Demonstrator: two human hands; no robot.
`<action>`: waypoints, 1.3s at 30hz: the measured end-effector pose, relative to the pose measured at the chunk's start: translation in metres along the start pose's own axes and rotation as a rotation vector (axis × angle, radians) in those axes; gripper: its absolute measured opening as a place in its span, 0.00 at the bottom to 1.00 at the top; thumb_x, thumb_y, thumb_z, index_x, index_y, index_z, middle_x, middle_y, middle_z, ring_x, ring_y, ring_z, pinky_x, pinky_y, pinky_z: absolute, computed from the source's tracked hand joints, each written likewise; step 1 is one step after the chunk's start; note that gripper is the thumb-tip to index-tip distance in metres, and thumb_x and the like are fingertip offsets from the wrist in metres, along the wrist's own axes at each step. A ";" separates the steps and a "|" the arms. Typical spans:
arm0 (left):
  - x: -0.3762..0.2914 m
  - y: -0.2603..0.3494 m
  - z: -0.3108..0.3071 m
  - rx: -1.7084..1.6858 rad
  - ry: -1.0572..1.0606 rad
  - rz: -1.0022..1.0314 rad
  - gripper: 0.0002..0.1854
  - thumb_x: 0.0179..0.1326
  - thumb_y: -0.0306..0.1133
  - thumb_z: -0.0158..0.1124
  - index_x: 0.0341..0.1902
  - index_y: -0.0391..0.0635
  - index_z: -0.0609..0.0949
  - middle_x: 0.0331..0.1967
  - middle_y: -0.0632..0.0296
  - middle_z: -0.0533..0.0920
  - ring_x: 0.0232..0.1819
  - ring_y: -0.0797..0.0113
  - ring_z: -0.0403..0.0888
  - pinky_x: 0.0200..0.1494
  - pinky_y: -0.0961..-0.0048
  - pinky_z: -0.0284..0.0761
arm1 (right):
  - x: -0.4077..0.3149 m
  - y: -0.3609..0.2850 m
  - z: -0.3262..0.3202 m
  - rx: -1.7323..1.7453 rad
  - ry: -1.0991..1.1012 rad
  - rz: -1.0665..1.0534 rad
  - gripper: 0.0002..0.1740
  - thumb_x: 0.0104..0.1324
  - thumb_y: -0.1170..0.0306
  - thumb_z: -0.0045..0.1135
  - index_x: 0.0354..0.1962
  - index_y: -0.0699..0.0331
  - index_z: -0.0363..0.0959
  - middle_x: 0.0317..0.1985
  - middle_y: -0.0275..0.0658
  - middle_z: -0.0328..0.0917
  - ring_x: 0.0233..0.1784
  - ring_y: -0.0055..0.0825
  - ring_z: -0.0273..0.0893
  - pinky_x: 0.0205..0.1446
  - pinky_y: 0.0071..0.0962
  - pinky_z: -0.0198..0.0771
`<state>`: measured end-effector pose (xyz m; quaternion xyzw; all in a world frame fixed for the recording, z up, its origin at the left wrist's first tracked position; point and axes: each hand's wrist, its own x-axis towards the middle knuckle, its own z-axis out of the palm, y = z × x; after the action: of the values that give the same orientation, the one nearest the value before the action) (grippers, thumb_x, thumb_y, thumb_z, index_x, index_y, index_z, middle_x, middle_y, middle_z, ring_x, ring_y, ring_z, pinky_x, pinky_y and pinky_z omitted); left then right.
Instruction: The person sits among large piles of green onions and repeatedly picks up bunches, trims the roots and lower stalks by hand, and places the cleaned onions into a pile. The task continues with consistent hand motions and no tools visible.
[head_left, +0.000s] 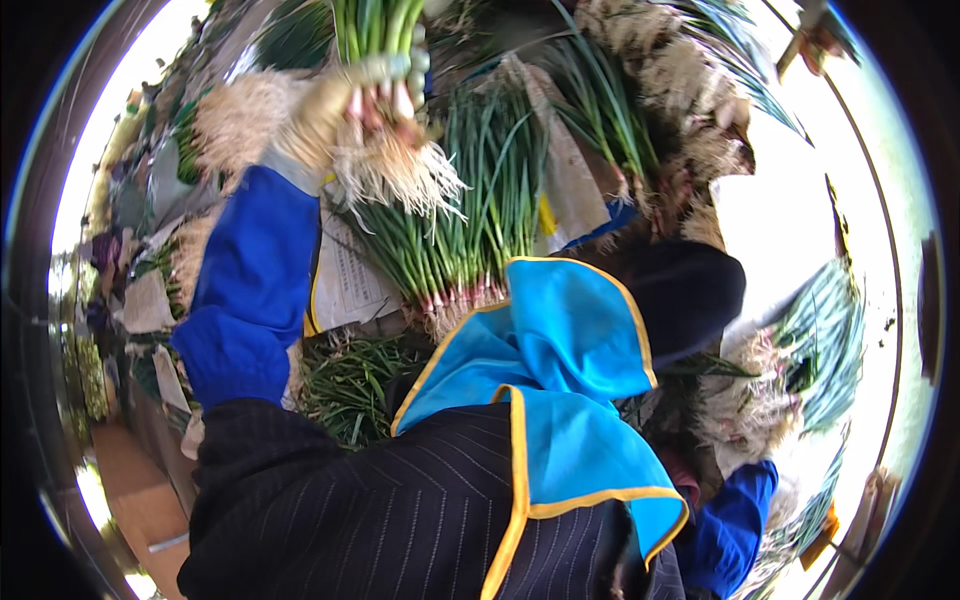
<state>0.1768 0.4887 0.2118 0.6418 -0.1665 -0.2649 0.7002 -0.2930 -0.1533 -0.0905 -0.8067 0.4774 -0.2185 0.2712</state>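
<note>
My left hand, in a pale work glove, grips a bunch of spring onions just above the bulbs. The white roots hang down and the green stalks run out of the top of the view. Below that bunch, a row of spring onions lies with its root ends toward me. My right hand is mostly hidden beyond its blue sleeve. It is at the root end of another spring onion bundle, and its grip is unclear.
Rooted spring onion bundles are piled at the upper right, with more roots at the left. Loose green leaves lie near my lap. A printed sack is under the row. My blue, yellow-edged scarf covers part of the view.
</note>
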 end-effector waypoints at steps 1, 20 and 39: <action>-0.007 -0.027 -0.021 -0.028 0.040 0.038 0.27 0.50 0.29 0.62 0.55 0.40 0.65 0.39 0.58 0.76 0.34 0.65 0.79 0.30 0.68 0.82 | 0.003 0.008 -0.014 0.002 0.011 0.113 0.14 0.63 0.59 0.44 0.32 0.59 0.73 0.21 0.35 0.70 0.22 0.26 0.68 0.30 0.28 0.65; -0.149 -0.504 -0.107 -0.240 0.226 -0.389 0.18 0.59 0.40 0.55 0.42 0.35 0.78 0.27 0.56 0.80 0.27 0.69 0.77 0.31 0.75 0.73 | 0.012 -0.093 -0.228 0.017 -0.150 0.046 0.13 0.55 0.75 0.50 0.40 0.68 0.65 0.24 0.37 0.68 0.20 0.21 0.64 0.22 0.19 0.65; 0.076 -0.141 0.317 0.311 -0.695 -0.142 0.14 0.51 0.33 0.57 0.41 0.42 0.79 0.30 0.63 0.79 0.30 0.77 0.71 0.35 0.83 0.66 | -0.142 -0.115 0.047 0.859 -0.176 0.695 0.24 0.65 0.53 0.41 0.28 0.67 0.74 0.13 0.28 0.65 0.11 0.17 0.58 0.15 0.18 0.56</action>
<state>0.0342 0.1828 0.1032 0.6221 -0.3872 -0.4860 0.4763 -0.2527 0.0289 -0.0654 -0.4341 0.5590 -0.2231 0.6703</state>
